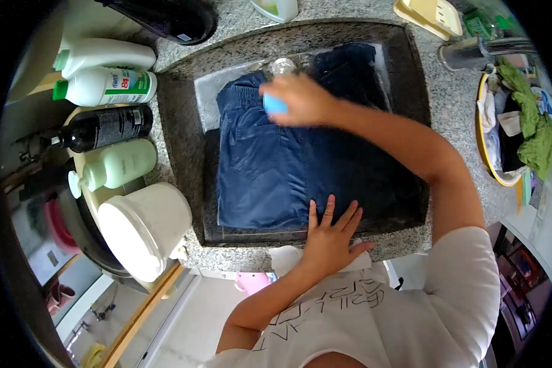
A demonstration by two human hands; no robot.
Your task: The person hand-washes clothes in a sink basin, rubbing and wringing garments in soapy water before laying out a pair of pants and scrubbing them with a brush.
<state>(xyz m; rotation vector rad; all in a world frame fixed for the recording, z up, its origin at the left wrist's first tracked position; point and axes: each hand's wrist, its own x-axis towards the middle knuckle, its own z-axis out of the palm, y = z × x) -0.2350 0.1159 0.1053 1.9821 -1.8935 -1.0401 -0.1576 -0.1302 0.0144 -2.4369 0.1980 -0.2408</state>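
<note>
Dark blue trousers (260, 165) lie spread and wet-looking in a stone sink (184, 147), their elastic waistband toward the upper left. My left hand (331, 242) rests flat on the lower edge of the fabric, its fingers spread. Farther up, my right hand (303, 101) is closed round a small light blue object (275, 104) over the cloth near the waistband. Motion blurs this hand, and its fingers cover part of the object, so I cannot tell exactly what it is. Just beyond the hand is a round metal drain fitting (283, 65).
Left of the sink stand a white bottle with a green cap (126, 86), a black bottle (110, 127), a green pump bottle (126, 162) and a white bucket (144, 227). On the right are a faucet (466, 54) and a yellow-rimmed basin (486, 150) of cloths.
</note>
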